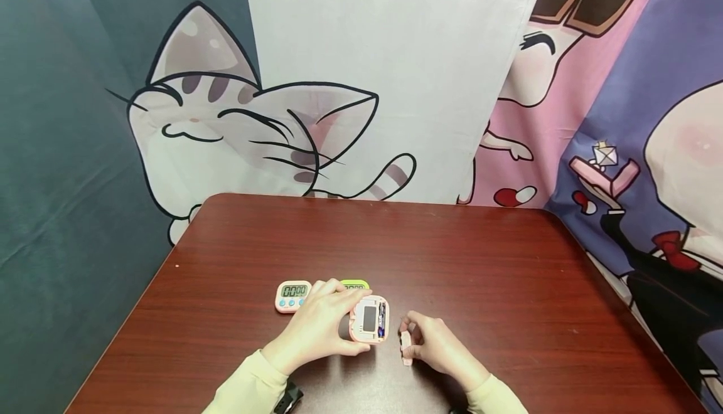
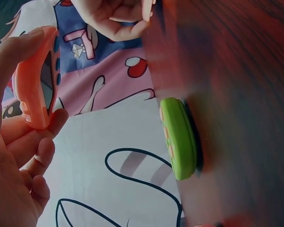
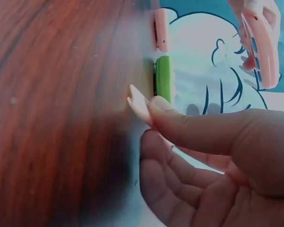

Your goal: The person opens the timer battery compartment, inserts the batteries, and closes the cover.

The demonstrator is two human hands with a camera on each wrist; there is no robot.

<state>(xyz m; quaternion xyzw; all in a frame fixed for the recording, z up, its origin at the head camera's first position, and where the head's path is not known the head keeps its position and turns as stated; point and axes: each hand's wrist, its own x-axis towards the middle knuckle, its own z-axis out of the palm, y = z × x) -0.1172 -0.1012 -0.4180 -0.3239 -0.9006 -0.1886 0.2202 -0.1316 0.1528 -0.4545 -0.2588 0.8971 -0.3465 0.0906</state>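
Raised over the table, my left hand point(image 1: 313, 326) grips a pink digital timer point(image 1: 361, 334) by its edges, thumb below and fingers above. The timer's back faces me, its battery slot uncovered with a battery point(image 1: 381, 321) inside. To the right, my right hand point(image 1: 440, 344) pinches a small pale pink battery cover point(image 1: 406, 349) between thumb and fingers, apart from the timer. In the right wrist view the cover point(image 3: 140, 107) sticks out past the thumb tip. Beyond the left hand lies a green timer point(image 1: 354, 283), partly hidden in the head view; the left wrist view shows its edge.
Left of the green timer lies another pink timer point(image 1: 293, 296) with blue buttons, its display up. The brown wooden table point(image 1: 480, 251) reaches back to a cartoon-printed cloth point(image 1: 395, 56). A black object point(image 1: 289, 396) shows by the left sleeve.
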